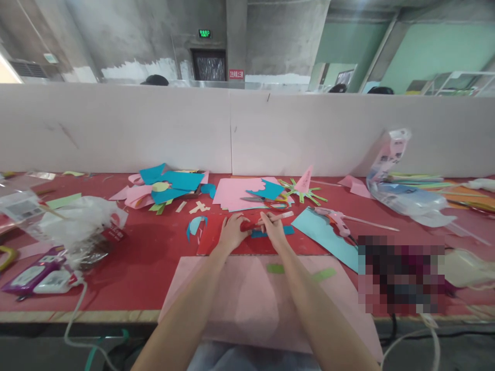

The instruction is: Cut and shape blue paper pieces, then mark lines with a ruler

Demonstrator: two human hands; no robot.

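My right hand (273, 226) is closed in a writing grip around a pale-barrelled pen (287, 215), its tip side hidden by the fingers. Beside it, my left hand (234, 233) bends its thumb and fingers around a small dark-red rounded piece (245, 225), whose exact kind I cannot make out. Both hands rest over a red sheet (211, 234). A blue paper strip (286, 230) lies on that sheet, partly under my right hand. Nearer me is a large pink sheet (240, 288) with two green strips stuck on or lying on it.
Scissors (276, 202) lie on pink paper sheets (232, 191) behind my hands. To the right are a light-blue sheet (325, 237), a pink glue gun (338, 221) and a plastic bag (406, 201). Paper scraps (174, 183) and a purple-and-white device (38, 273) sit left. A white partition (154, 129) stands behind.
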